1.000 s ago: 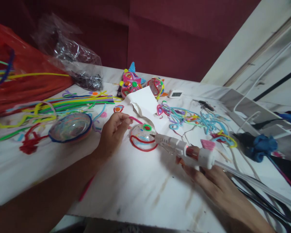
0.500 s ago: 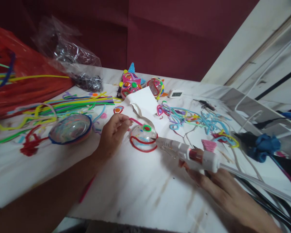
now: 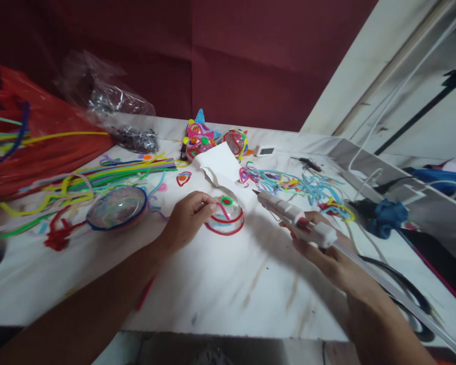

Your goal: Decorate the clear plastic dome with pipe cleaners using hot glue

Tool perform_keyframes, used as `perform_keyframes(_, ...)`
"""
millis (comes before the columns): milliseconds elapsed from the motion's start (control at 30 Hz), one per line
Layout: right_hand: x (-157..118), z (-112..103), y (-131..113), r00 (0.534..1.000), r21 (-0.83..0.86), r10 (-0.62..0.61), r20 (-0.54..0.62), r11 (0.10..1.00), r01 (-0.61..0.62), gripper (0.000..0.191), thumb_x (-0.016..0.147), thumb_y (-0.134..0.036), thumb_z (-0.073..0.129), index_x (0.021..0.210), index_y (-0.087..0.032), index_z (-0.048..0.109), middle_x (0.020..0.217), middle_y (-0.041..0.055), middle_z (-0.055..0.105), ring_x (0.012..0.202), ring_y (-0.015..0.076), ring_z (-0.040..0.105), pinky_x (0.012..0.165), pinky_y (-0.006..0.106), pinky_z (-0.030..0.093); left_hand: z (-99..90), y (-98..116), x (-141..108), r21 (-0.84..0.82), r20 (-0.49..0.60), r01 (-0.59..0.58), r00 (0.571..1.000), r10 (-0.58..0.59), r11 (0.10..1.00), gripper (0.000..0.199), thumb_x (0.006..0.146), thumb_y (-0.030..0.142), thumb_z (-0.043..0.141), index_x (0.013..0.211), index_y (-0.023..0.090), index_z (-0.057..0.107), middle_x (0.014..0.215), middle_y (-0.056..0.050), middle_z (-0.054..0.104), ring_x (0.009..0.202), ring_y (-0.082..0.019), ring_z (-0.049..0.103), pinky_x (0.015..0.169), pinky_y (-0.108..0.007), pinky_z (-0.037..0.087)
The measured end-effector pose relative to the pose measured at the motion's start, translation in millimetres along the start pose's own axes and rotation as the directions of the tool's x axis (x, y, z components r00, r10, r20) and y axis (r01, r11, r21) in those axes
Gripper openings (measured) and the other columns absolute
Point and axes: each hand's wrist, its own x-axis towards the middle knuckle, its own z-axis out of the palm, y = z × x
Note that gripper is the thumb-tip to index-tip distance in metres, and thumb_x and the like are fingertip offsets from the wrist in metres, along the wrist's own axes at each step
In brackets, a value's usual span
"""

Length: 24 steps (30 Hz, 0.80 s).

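My left hand (image 3: 190, 219) pinches a pink pipe cleaner (image 3: 223, 208), whose near end lies against a clear plastic dome (image 3: 235, 210). Red pipe-cleaner bands circle the dome's lower part, and a green ring with a red centre sits on top. A further pink length (image 3: 146, 293) shows beside my left forearm; whether it is the same piece is hidden. Wrapped around a white glue gun (image 3: 281, 208), my right hand (image 3: 327, 258) holds it to the right of the dome, nozzle pointing up and left, apart from the dome. A long glue stick (image 3: 380, 276) extends from its back.
At left lie a blue-rimmed clear bowl (image 3: 117, 207), several pipe cleaners (image 3: 137, 170) and a red bag (image 3: 53, 152). Behind the dome are folded white paper (image 3: 222, 159) and decorated balls (image 3: 199, 144). Pipe-cleaner scraps (image 3: 311, 185) and black cables (image 3: 403, 284) lie at right.
The glue gun's nozzle has moved away from the dome to the right. My left hand has moved right and brought the pink pipe cleaner down onto the dome's front.
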Motion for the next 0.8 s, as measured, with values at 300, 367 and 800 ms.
perform_keyframes(300,20,5,7,0.996,-0.111,-0.083,0.028,0.99,0.086,0.026,0.084,-0.03,0.067,0.11,-0.024,0.071,0.094,0.005,0.07,0.08,0.0251,0.067,0.075,0.038,0.054,3.3,-6,5,0.012,0.009,0.009,1.0,-0.009,1.0,0.029,0.073,0.053,0.076,0.078,0.026,0.067,0.065,0.001,0.064,0.063,-0.021,0.061,0.062,-0.033,0.047)
perform_keyframes(367,23,8,10,0.991,-0.137,-0.122,0.058,0.982,0.129,0.03,0.079,-0.025,0.069,0.109,-0.024,0.072,0.109,0.0097,0.071,0.093,0.0279,0.071,0.084,0.04,0.058,4.8,-8,6,0.019,0.013,0.012,1.0,-0.012,1.0,0.03,0.073,0.054,0.077,0.078,0.026,0.068,0.068,-0.001,0.068,0.066,-0.022,0.065,0.065,-0.035,0.05)
perform_keyframes(800,24,12,-30,0.967,-0.266,-0.18,0.178,0.938,0.223,0.028,0.087,-0.013,0.071,0.11,-0.025,0.083,0.124,0.0137,0.079,0.12,0.035,0.073,0.107,0.05,0.058,15.7,-7,8,0.131,-0.037,-0.088,0.995,0.093,0.987,0.017,0.075,0.044,0.073,0.078,0.027,0.071,0.079,-0.005,0.079,0.076,-0.028,0.075,0.075,-0.04,0.058)
